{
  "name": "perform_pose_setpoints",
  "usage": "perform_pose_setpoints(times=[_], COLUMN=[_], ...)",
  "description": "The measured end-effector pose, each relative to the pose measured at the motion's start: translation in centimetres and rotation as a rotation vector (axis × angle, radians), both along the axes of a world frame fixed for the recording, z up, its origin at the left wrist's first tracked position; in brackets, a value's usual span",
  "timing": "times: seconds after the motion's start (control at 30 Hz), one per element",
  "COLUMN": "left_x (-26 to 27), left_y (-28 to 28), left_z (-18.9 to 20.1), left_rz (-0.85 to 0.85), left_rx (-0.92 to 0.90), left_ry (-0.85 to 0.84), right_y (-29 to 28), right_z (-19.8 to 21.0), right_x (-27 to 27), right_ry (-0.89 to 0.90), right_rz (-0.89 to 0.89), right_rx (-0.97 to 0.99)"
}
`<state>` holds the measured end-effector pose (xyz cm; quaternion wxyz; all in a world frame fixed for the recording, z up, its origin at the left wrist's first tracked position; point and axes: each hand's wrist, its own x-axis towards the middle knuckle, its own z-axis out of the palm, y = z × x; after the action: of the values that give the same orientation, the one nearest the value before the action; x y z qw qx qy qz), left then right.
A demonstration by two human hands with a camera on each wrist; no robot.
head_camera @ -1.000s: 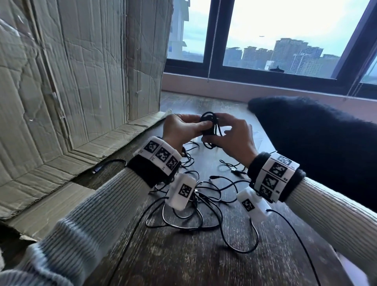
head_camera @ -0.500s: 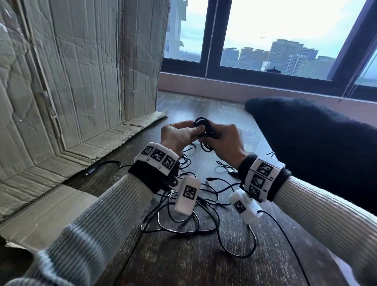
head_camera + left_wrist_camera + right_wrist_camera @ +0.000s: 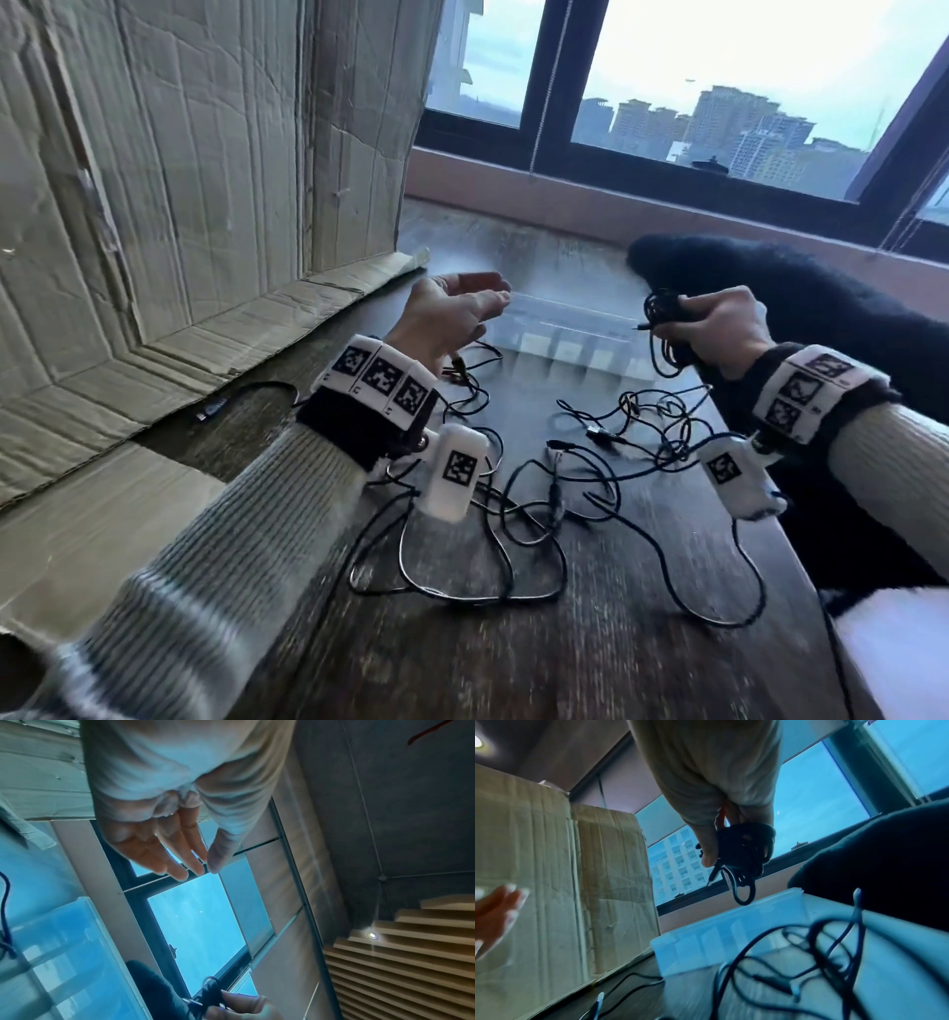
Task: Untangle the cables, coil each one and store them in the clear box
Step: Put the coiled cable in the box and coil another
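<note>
Left hand (image 3: pixel 452 313) left of centre, palm up, fingers loosely spread, empty; same in the left wrist view (image 3: pixel 164 845), fingers straight, nothing between them. Right hand (image 3: pixel 719 329) right of centre, curled round a black coil (image 3: pixel 665 313), thumb pressing the bundle; a plug end sticking out toward the left, one loop dangling below the fist. Right wrist view: coil (image 3: pixel 744 850) bunched under the thumb, above the far rim of the box.

Clear box (image 3: pixel 565 329) at frame centre between the two hands, on the table, lidless as far as can be told; contents hard to make out through the blur. In the right wrist view, box (image 3: pixel 731 935) lower centre, pale and translucent.

Loose cables (image 3: pixel 513 493) tangled below the box, lower centre, sprawling across the table (image 3: pixel 590 642) in overlapping loops; several plug ends among them. One more cable (image 3: pixel 241 395) at left, running under the cardboard's edge.

Cardboard (image 3: pixel 179 180) filling the upper left, creased, upright with a flap flat on the table. Dark fuzzy fabric (image 3: pixel 821 308) at right, behind and beneath the right hand. Window (image 3: pixel 719 77) across the top, towers outside. Tagged bands on both wrists.
</note>
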<state>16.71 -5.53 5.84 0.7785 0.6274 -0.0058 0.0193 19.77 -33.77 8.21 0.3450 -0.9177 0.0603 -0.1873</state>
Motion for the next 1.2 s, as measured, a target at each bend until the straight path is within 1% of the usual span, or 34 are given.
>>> perform_pose_setpoints(times=[0.1,0.17,0.27,0.33,0.37,0.4,0.47,0.5,0.53,0.57,0.6,0.63,0.67,0.73,0.8,0.87,0.97,1.03,1.1,1.2], left_x=[0.7,1.1,1.1,0.5,0.0,-0.7,-2.8,-3.9,-5.0,-5.7,-5.8,-5.8,-5.4,-4.2,-2.6,-1.2,0.1,0.4,0.7,0.7], left_y=[0.7,0.8,0.5,0.0,-0.4,-0.9,-2.9,-4.2,-5.3,-6.2,-6.6,-6.5,-6.0,-4.1,-2.1,-0.7,0.4,0.8,1.0,1.2], left_z=[-0.8,-1.3,-1.8,-1.7,-1.4,-1.1,-0.9,-1.0,-1.3,-1.6,-1.8,-1.6,-1.4,-0.4,0.1,-0.1,-0.8,-1.1,-1.5,-2.1], left_rz=[0.029,0.052,0.041,-0.009,-0.073,-0.184,-0.536,-0.711,-0.847,-0.94,-0.995,-1.017,-0.992,-0.882,-0.702,-0.528,-0.408,-0.335,-0.29,-0.249], left_rx=[-0.003,0.005,0.016,0.03,0.082,0.179,0.426,0.563,0.69,0.781,0.826,0.829,0.811,0.699,0.545,0.478,0.466,0.468,0.472,0.491], left_ry=[0.045,0.085,0.13,0.095,0.036,-0.057,-0.23,-0.255,-0.246,-0.221,-0.202,-0.187,-0.164,-0.065,0.042,0.099,0.159,0.186,0.198,0.191], right_y=[-1.5,-1.6,-0.2,1.5,2.3,3.2,5.1,6.1,7.0,7.8,8.3,8.6,8.5,7.7,6.5,5.3,3.1,2.1,1.3,1.9], right_z=[2.1,3.7,7.2,9.9,10.9,11.4,11.1,10.4,9.3,8.2,7.1,6.0,5.3,4.5,4.7,6.2,9.9,11.5,11.2,8.0], right_x=[-0.4,-1.0,-2.0,-2.4,-2.4,-2.3,-2.4,-2.4,-2.3,-2.3,-2.1,-1.9,-1.8,-1.6,-1.6,-1.5,-0.4,1.0,2.9,4.9], right_ry=[0.001,-0.003,-0.007,-0.015,-0.019,-0.017,0.019,0.044,0.067,0.079,0.083,0.086,0.089,0.116,0.147,0.123,0.089,0.073,0.06,0.086], right_rz=[-0.073,-0.09,-0.029,0.01,0.024,0.044,0.091,0.108,0.116,0.117,0.118,0.118,0.112,0.098,0.096,0.086,0.052,0.014,-0.031,-0.081], right_rx=[0.049,0.107,0.187,0.309,0.355,0.386,0.464,0.508,0.542,0.558,0.563,0.56,0.55,0.545,0.534,0.506,0.492,0.468,0.389,0.202])
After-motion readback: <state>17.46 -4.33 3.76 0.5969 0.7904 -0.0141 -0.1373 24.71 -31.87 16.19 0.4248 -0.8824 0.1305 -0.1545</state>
